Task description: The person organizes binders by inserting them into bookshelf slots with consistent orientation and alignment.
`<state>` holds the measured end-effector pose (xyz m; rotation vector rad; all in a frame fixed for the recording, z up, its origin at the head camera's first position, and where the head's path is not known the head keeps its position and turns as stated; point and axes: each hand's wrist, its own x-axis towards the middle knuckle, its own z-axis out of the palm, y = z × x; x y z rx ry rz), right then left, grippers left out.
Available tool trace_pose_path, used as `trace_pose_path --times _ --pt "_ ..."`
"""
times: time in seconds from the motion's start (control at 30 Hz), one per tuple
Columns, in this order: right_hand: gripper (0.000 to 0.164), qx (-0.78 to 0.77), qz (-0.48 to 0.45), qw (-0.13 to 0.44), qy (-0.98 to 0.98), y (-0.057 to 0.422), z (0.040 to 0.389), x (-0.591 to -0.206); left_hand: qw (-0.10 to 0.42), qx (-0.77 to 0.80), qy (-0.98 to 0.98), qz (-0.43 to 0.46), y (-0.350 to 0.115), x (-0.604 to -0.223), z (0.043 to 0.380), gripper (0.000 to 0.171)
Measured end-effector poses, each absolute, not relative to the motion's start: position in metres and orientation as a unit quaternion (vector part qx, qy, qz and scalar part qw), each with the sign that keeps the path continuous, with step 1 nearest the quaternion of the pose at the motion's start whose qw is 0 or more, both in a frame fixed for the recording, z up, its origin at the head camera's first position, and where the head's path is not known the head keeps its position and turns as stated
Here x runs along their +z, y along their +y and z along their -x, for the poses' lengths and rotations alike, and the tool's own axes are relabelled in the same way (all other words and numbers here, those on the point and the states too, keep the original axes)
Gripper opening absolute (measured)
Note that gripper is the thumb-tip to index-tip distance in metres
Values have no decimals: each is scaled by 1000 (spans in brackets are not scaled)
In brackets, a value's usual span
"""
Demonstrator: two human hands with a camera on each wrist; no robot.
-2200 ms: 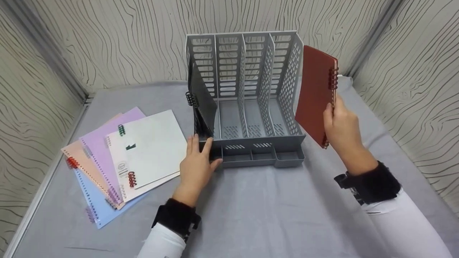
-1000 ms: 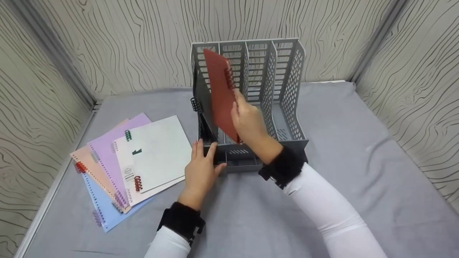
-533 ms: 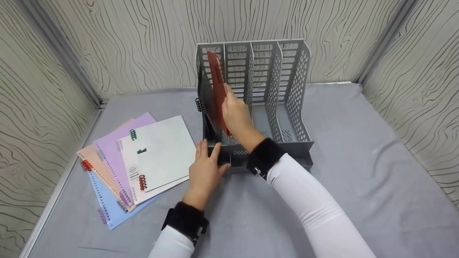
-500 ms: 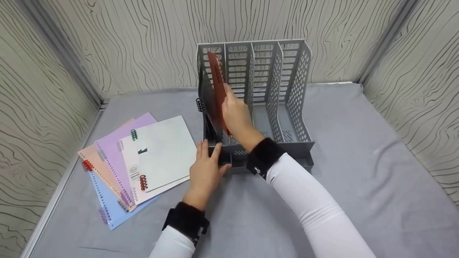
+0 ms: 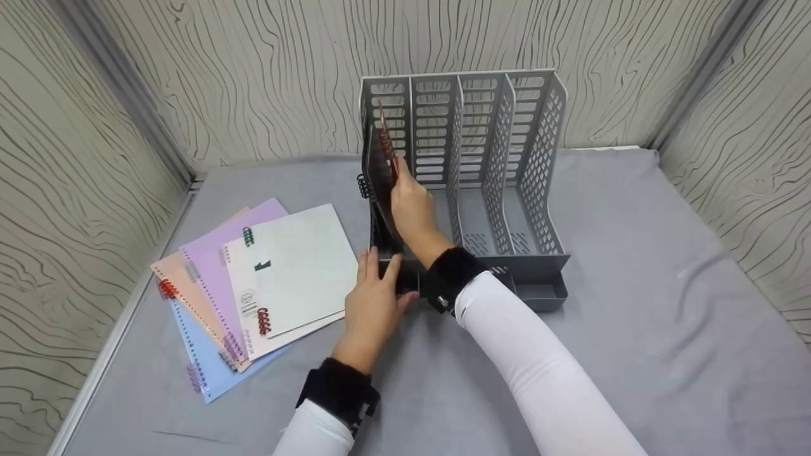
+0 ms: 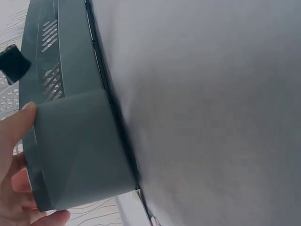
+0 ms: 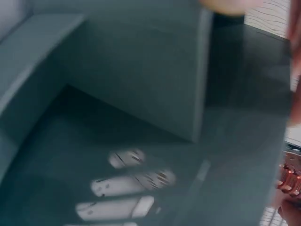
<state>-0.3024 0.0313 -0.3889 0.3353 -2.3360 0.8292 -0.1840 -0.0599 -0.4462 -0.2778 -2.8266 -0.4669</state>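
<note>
My right hand (image 5: 415, 212) grips a dark red spiral notebook (image 5: 386, 140) by its coil edge. The notebook stands nearly edge-on in the leftmost compartment of a grey file organizer (image 5: 532, 261). Beside it, a black spiral notebook (image 5: 382, 190) leans in the same compartment. In the right wrist view the red coils (image 7: 288, 180) show at the right edge. My left hand (image 5: 374, 307) holds the organizer's front left corner; the left wrist view shows thumb and fingers around the small front tray (image 6: 84, 150).
Left of the organizer lies a fanned stack: a white notebook (image 5: 307, 272) on top, with purple (image 5: 209, 247), peach (image 5: 174, 266) and blue (image 5: 215, 377) ones under it. Patterned panels (image 5: 317, 38) enclose the grey cloth-covered table (image 5: 646, 285).
My right hand has carried the red notebook from the organizer's right side leftward into the leftmost compartment, turning it edge-on. My left hand has stayed on the front corner.
</note>
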Motion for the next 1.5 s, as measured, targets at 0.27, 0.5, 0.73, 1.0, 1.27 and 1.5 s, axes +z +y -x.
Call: trace_pose_path --times 0.27,0.5,0.73,1.0,1.27,1.5 --pt "43 361 -124 307 -872 32 312 -406 145 -158 -971 103 -59 -447 185 69" --pt "44 400 -139 283 -861 29 318 -420 143 -158 -972 100 -61 -448 186 68" --pt "50 426 -125 232 -866 29 321 -426 150 -151 -972 101 -60 -449 186 68" --pt "58 416 -136 173 -882 30 321 -429 147 -153 -972 99 -61 -449 185 67" --pt "59 410 -150 152 -887 30 320 -432 136 -157 -973 95 -61 -451 185 67" --pt "61 406 -153 133 -891 32 320 -429 148 -156 -971 103 -62 -450 187 68"
